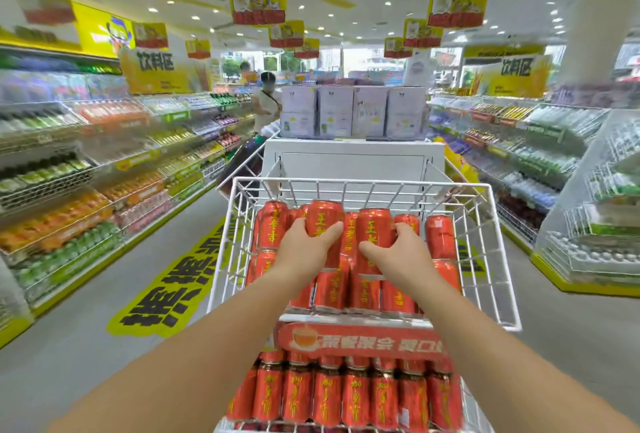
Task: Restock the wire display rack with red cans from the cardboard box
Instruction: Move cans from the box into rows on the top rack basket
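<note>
- The left hand (304, 242) has its grip wrapped round one red can (323, 221), fingers on the far left side and thumb across the front.
- The right hand (398, 252) grips a second red can (374, 228) just beside the first, thumb low on the front and fingers curled over its right shoulder.
- Both held cans are upright or nearly so, long axis vertical with the tops tilted slightly away from the camera, yellow lettering running down the side that faces the viewer.
- They sit above the top row of cans (353, 287) already standing in the upper tier of the white wire display rack (485, 225).
- The rack is thin white metal rod, an open grid with a raised rim; the cans are smooth, glossy cylinders with rounded shoulders.
- A red sign strip (360, 341) with a cup picture runs across the front edge of the upper tier.
- Below it a lower tier holds another row of upright red cans (346, 394), packed side by side and touching.
- Stocked store shelves (86, 173) line both sides of the grey floor aisle.
- Behind the rack stands a white cabinet (353, 159) topped with pale boxes (353, 114).
</note>
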### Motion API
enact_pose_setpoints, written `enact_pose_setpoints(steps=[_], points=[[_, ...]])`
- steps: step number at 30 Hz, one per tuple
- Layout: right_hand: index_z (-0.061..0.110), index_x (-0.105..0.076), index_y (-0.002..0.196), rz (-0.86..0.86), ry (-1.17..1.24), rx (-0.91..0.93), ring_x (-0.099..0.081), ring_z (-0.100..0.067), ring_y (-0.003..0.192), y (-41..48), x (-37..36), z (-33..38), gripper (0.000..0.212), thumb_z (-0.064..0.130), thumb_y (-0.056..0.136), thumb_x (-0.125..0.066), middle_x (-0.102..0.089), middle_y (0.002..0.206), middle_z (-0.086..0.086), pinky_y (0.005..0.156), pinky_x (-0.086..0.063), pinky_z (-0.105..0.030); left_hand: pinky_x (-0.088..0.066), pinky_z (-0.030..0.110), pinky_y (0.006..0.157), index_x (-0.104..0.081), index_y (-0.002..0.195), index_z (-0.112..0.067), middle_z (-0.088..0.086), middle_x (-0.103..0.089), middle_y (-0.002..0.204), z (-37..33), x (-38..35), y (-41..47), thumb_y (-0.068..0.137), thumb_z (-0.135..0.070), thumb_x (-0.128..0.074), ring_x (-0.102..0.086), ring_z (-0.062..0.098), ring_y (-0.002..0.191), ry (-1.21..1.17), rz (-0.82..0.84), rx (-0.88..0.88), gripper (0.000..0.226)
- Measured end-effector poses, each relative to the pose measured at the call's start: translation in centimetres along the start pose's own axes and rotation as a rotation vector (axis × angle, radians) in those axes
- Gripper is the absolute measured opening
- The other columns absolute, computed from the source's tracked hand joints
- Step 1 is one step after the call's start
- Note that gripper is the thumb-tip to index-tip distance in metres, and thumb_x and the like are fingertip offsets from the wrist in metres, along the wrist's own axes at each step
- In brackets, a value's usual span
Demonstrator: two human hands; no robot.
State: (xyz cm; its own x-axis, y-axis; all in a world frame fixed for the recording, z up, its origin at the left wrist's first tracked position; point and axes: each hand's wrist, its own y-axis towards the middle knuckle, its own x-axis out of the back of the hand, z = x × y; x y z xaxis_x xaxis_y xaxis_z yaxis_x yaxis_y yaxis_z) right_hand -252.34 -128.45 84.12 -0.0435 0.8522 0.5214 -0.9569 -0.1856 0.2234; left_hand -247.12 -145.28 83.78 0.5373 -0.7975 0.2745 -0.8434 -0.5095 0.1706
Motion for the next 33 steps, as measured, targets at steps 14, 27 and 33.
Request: enact_pose_setpoints(steps=[14, 27, 33], points=[[0.026, -0.056, 0.101, 0.072, 0.022, -0.003, -0.061, -0.017, 0.085, 12.0, -1.8, -5.0, 0.037, 0.049, 0.078, -0.075, -0.064, 0.094, 0.005, 0.073, -0.041, -0.029, -0.052, 0.035, 0.089, -0.066, 0.100, -0.024, -0.010, -0.071, 0.097, 0.4, -5.7, 7.8, 0.082, -0.048, -0.077, -0.067, 0.015, 0.094, 0.258, -0.184, -0.009, 0.032], [0.010, -0.049, 0.136, 0.072, -0.077, 0.038, -0.060, -0.028, 0.118, 13.5, -3.8, -6.9, 0.078, 0.055, 0.077, -0.073, -0.063, 0.122, -0.006, 0.093, -0.047, -0.032, -0.049, 0.042, 0.095, -0.066, 0.109, -0.011, 0.011, -0.065, 0.108, 1.0, -7.6, 9.6, 0.083, -0.055, -0.071, -0.059, 0.030, 0.111, 0.615, -0.188, -0.030, 0.052], [0.008, -0.042, 0.147, 0.079, -0.138, 0.091, -0.044, -0.025, 0.135, 13.8, -3.8, -7.1, 0.093, 0.062, 0.077, -0.069, -0.050, 0.140, -0.009, 0.111, -0.040, -0.036, -0.039, 0.038, 0.106, -0.052, 0.140, -0.018, 0.011, -0.046, 0.128, 2.0, -8.2, 9.4, 0.094, -0.058, -0.058, -0.042, 0.030, 0.125, 0.822, -0.200, -0.122, 0.061]])
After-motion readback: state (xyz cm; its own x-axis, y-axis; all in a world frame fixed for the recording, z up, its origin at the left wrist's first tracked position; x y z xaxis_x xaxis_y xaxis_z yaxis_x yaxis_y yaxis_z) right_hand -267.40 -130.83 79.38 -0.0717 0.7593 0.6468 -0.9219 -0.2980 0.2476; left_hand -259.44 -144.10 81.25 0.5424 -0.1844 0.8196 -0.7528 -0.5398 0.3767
